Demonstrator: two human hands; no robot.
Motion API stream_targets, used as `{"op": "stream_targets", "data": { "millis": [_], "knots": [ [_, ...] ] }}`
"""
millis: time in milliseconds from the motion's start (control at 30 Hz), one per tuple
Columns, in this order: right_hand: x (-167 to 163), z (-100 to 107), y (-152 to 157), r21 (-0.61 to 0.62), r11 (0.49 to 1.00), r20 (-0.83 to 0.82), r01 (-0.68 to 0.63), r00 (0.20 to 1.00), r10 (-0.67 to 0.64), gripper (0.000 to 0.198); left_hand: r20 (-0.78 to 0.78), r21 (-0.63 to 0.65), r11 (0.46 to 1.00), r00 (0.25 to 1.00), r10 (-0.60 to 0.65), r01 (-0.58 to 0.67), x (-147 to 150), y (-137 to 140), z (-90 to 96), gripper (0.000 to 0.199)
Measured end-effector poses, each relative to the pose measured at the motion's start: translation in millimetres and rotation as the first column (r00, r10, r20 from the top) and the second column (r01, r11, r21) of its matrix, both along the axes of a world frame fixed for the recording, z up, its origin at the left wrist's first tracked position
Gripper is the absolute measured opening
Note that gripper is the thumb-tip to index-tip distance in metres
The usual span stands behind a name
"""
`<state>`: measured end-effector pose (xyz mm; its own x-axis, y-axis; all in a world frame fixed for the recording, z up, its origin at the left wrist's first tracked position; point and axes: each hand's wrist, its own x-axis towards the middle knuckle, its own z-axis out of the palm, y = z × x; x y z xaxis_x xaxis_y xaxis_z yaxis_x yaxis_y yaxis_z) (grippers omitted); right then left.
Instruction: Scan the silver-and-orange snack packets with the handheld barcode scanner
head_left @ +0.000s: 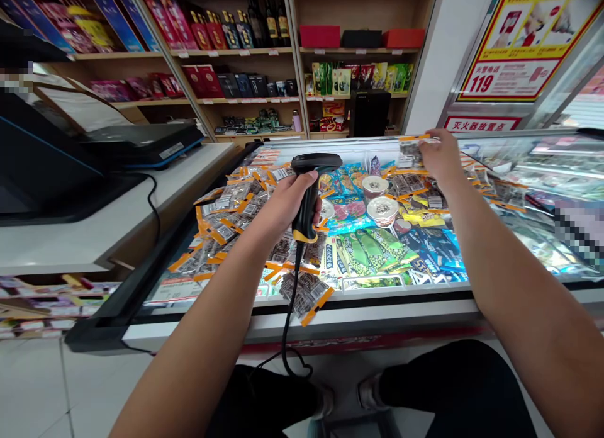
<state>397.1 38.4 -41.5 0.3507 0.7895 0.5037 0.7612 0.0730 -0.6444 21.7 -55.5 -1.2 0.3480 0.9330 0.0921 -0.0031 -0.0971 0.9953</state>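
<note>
Okay, so from back here I'm wrapping my left hand (289, 202)'s fingers around a black scanner (306, 213), and my right hand (441, 153) is pinching an orange-edged packet (409, 152) over the far side of the glass-topped freezer (401, 317). Loads more packets (231, 205) are lying heaped on the glass, with green wrappers (372, 248) showing underneath.

Snack packets (306, 293) lie across a freezer (377, 315), mostly on its left half, some right; cups (383, 207) and wrapped foods (372, 249) sit inside. Left stands a counter (191, 189) bearing a scale (141, 142); behind, shelves (358, 7) hold bottles (271, 24) and boxes (319, 36).
</note>
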Motion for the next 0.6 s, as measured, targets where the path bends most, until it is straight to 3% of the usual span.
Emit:
{"op": "stream_targets", "data": {
  "millis": [133, 233, 267, 300, 367, 400, 433, 500, 600],
  "knots": [
    [25.6, -9.3, -6.4, -0.082, 0.946, 0.139, 0.313, 0.944, -0.301, 0.054, 0.059, 0.026, 0.998, 0.996, 0.059, -0.061, -0.9, 0.2, 2.9, 0.034],
    [-7.7, -8.7, -12.5, -0.011, 0.935, 0.220, 0.355, 0.913, -0.344, 0.065, 0.183, 0.061, 0.979, 0.967, 0.179, -0.193, -6.2, 5.1, 5.7, 0.037],
    [-27.4, -7.1, -15.7, 0.054, 0.954, 0.259, 0.294, 0.919, -0.297, 0.061, 0.224, 0.066, 0.970, 0.951, 0.215, -0.235, -8.8, 7.2, 6.6, 0.038],
    [-50.2, -5.5, -19.9, 0.081, 0.988, 0.308, 0.130, 0.940, -0.149, 0.054, 0.259, 0.070, 0.960, 0.935, 0.244, -0.270, -11.6, 9.4, 7.2, 0.039],
    [-100.4, -4.6, -32.8, 0.009, 0.992, 0.337, -0.123, 0.935, 0.113, 0.031, 0.309, 0.075, 0.944, 0.908, 0.283, -0.320, -16.7, 12.8, 7.7, 0.040],
    [-125.4, -6.0, -41.2, -0.121, 0.941, 0.280, -0.315, 0.899, 0.337, 0.028, 0.324, 0.076, 0.940, 0.900, 0.292, -0.332, -18.4, 14.0, 7.5, 0.040],
    [-148.8, -8.7, -50.3, -0.232, 0.858, 0.208, -0.458, 0.838, 0.504, 0.029, 0.334, 0.075, 0.938, 0.895, 0.296, -0.339, -19.5, 14.7, 7.0, 0.040],
    [-186.8, -17.2, -67.5, -0.363, 0.703, 0.147, -0.611, 0.708, 0.691, 0.032, 0.342, 0.068, 0.939, 0.892, 0.297, -0.338, -19.3, 14.9, 5.7, 0.041],
    [-216.6, -30.8, -81.9, -0.311, 0.721, 0.235, -0.620, 0.684, 0.690, 0.039, 0.342, 0.059, 0.937, 0.888, 0.306, -0.345, -15.0, 13.3, 4.2, 0.045]
  ]
}}
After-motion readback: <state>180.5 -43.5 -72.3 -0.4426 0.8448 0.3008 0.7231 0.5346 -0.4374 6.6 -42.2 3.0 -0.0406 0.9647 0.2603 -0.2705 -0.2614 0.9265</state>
